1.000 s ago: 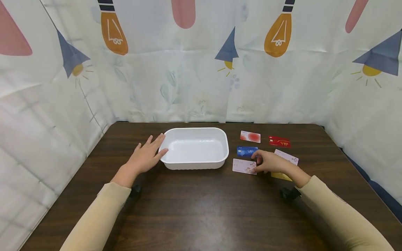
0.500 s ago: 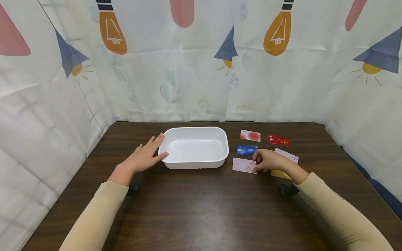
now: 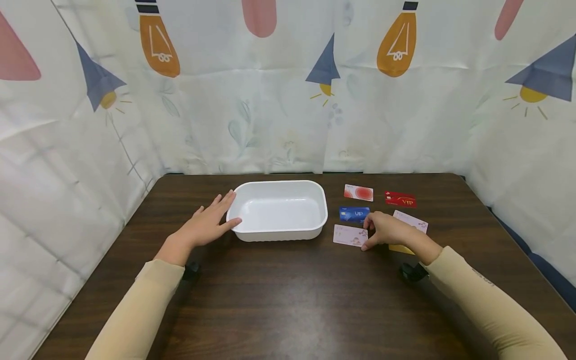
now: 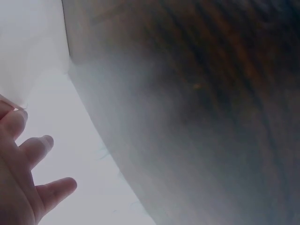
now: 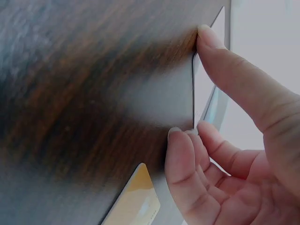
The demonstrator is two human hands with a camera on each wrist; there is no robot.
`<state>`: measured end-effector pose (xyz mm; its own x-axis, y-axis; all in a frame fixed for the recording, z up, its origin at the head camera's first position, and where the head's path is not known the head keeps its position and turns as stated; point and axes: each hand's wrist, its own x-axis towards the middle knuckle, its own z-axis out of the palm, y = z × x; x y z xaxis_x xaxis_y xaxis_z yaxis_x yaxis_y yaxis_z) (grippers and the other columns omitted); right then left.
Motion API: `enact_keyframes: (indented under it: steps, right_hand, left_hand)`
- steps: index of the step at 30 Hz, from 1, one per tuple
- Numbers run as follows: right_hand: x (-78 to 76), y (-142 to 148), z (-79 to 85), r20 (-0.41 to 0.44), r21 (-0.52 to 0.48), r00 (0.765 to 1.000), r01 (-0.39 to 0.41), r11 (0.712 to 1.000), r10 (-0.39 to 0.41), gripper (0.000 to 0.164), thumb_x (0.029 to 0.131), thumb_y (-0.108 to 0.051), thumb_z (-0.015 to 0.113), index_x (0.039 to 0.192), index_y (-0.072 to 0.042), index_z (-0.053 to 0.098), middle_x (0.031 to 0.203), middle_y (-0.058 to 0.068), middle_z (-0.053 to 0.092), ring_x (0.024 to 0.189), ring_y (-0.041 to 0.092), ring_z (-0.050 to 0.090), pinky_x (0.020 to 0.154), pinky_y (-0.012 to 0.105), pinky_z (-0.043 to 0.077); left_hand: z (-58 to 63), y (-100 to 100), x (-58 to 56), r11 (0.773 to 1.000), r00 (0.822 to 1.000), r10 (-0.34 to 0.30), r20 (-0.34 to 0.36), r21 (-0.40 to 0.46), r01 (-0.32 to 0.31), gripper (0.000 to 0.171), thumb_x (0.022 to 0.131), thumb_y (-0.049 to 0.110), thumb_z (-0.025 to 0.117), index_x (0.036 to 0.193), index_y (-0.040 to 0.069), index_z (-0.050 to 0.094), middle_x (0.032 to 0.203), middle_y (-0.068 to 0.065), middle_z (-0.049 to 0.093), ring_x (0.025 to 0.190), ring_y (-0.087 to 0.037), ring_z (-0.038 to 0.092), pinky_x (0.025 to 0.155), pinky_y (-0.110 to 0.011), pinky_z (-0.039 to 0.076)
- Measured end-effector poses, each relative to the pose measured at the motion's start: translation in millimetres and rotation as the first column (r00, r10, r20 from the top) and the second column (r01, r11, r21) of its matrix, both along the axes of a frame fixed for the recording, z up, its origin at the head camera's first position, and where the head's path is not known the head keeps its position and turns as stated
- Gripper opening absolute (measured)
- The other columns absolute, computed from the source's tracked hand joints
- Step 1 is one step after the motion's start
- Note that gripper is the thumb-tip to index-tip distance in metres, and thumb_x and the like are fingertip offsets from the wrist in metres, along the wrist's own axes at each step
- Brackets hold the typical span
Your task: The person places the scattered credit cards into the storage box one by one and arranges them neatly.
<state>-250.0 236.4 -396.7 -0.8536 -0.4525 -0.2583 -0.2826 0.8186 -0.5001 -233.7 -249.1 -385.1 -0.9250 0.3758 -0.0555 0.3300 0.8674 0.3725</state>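
My left hand rests at the left side of a white plastic tray, its fingers spread and the thumb over the rim. In the left wrist view the fingers lie by the tray's pale wall. My right hand holds the right end of a pale pink card lying on the table, thumb at the near edge, curled fingers at the far edge. A blue VIP card lies just behind it. Partly under the right hand in this view are a gold card and a second pink card.
Farther back lie a white card with a red circle and a red VIP card. All stand on a dark wooden table. A patterned white curtain hangs behind it and at the sides.
The right thumb has shifted slightly at the near corner of the pale pink card. The left hand stays at the tray, and the tray and cards keep their places.
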Motion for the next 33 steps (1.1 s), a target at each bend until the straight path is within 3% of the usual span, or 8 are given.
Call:
enact_keyframes:
  steps: [11, 24, 28, 33]
  right_hand:
    - [0.9, -1, -0.4, 0.020, -0.037, 0.999, 0.027, 0.999, -0.027, 0.050, 0.078, -0.025, 0.091, 0.103, -0.002, 0.054, 0.086, 0.007, 0.055, 0.077, 0.021, 0.052, 0.068, 0.033, 0.047]
    - [2.5, 5, -4.5, 0.034, -0.185, 0.999, 0.046, 0.982, -0.041, 0.053, 0.081, -0.015, 0.089, 0.112, -0.001, 0.049, 0.077, 0.004, 0.060, 0.069, 0.019, 0.054, 0.067, 0.033, 0.049]
    - [2.3, 14, -9.0, 0.094, -0.331, 0.995, 0.065, 0.942, -0.035, 0.048, 0.085, -0.005, 0.083, 0.115, 0.002, 0.047, 0.077, 0.006, 0.060, 0.069, 0.021, 0.055, 0.066, 0.031, 0.052]
    - [2.9, 24, -13.3, 0.244, -0.494, 0.967, 0.192, 0.848, -0.077, 0.043, 0.093, 0.001, 0.072, 0.124, 0.006, 0.044, 0.082, 0.010, 0.060, 0.073, 0.022, 0.063, 0.072, 0.030, 0.060]
  left_hand:
    - [-0.1, -1, -1.1, 1.000, 1.000, -0.004, -0.005, -0.005, 0.004, 0.088, 0.104, 0.061, 0.044, 0.166, 0.011, 0.008, 0.172, -0.010, 0.008, 0.155, -0.040, 0.009, 0.115, -0.073, 0.008]
    - [-1.3, -1, -1.1, 1.000, 1.000, -0.001, -0.007, 0.002, 0.001, 0.088, 0.104, 0.061, 0.044, 0.166, 0.011, 0.008, 0.172, -0.010, 0.008, 0.155, -0.040, 0.009, 0.115, -0.073, 0.008]
    - [-2.4, -1, -1.7, 1.000, 1.000, -0.001, -0.003, -0.002, 0.001, 0.088, 0.104, 0.062, 0.044, 0.166, 0.012, 0.006, 0.172, -0.009, 0.007, 0.156, -0.039, 0.008, 0.116, -0.072, 0.008]
    - [-3.2, -2, -2.1, 1.000, 1.000, 0.000, 0.004, -0.005, 0.000, 0.089, 0.104, 0.063, 0.043, 0.166, 0.012, 0.005, 0.172, -0.008, 0.005, 0.156, -0.038, 0.007, 0.116, -0.072, 0.008]
